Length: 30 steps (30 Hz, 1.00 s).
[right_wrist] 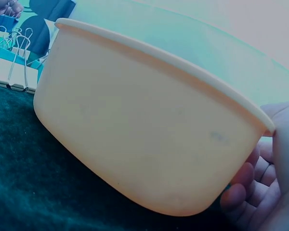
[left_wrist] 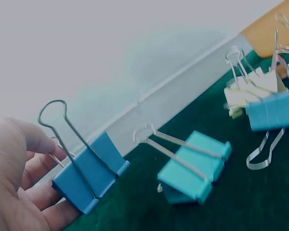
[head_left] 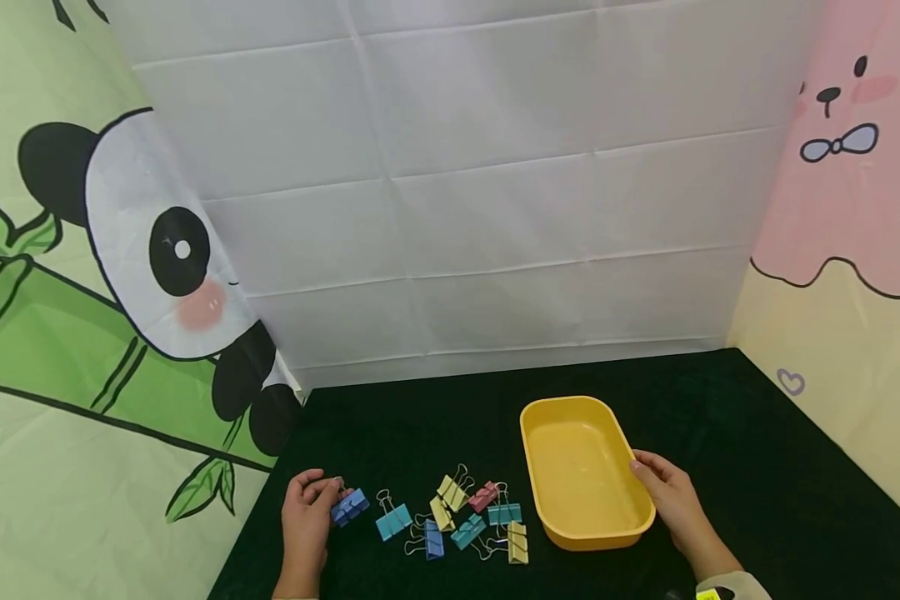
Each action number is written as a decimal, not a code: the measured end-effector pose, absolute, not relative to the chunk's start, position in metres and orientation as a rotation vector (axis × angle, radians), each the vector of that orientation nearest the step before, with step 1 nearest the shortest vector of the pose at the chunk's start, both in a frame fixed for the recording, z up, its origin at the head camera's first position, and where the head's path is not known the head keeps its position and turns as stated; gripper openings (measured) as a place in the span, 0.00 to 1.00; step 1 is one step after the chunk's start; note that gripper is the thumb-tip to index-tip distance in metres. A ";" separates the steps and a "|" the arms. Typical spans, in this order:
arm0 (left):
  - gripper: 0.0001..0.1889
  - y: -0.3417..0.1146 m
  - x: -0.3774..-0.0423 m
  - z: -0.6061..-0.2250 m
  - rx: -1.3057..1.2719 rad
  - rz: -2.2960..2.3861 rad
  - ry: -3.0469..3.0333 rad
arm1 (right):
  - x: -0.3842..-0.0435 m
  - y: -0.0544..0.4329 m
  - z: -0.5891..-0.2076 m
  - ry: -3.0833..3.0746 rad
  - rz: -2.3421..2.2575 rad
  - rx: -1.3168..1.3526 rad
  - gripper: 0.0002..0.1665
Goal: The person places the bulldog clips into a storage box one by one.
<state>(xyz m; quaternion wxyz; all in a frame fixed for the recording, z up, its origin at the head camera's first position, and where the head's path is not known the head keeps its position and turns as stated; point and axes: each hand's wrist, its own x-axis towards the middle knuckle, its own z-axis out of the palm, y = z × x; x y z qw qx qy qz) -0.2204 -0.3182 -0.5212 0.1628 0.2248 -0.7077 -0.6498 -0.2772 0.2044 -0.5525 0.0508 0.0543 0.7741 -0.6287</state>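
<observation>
My left hand (head_left: 305,521) pinches a wire handle of a blue binder clip (left_wrist: 89,171) between thumb and fingers, at the left of the dark green cloth. Beside it lies a light-blue binder clip (head_left: 394,522). Farther right is a loose group of several clips, among them a yellow clip (head_left: 452,493), a red clip (head_left: 483,497), a second blue clip (head_left: 434,540) and a teal clip (head_left: 468,531). With my right hand (head_left: 675,500) I grip the right rim of a yellow plastic tray (head_left: 585,462), thumb on top and fingers under the edge. Nothing lies inside the tray.
Dark green cloth (head_left: 420,425) covers the table. A white curtain (head_left: 487,217) hangs behind it. A panda-print sheet (head_left: 142,275) stands at the left, and a pink and cream sheet (head_left: 855,333) at the right.
</observation>
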 end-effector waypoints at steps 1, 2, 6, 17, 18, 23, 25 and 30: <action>0.18 -0.316 -0.221 -0.519 0.639 -1.860 -2.012 | -0.277 0.204 -0.552 2.355 -1.912 0.167 0.43; 0.19 -0.315 -0.223 -0.517 0.636 -1.865 -2.007 | -0.278 0.204 -0.553 2.352 -1.912 0.171 0.43; 0.19 -0.304 -0.229 -0.509 0.603 -1.877 -1.998 | -0.278 0.202 -0.553 2.352 -1.908 0.186 0.43; 0.18 -0.278 -0.250 -0.486 0.513 -1.885 -1.959 | -0.277 0.201 -0.551 2.359 -1.925 0.155 0.42; 0.19 -0.275 -0.252 -0.483 0.505 -1.899 -1.954 | -0.277 0.201 -0.551 2.359 -1.926 0.154 0.42; 0.18 -0.256 -0.262 -0.470 0.446 -1.929 -1.930 | -0.277 0.202 -0.550 2.362 -1.926 0.155 0.42; 0.18 -0.248 -0.266 -0.466 0.419 -1.930 -1.925 | -0.277 0.202 -0.551 2.363 -1.924 0.160 0.43; 0.18 -0.226 -0.275 -0.459 0.351 -1.955 -1.914 | -0.277 0.204 -0.553 2.364 -1.915 0.175 0.42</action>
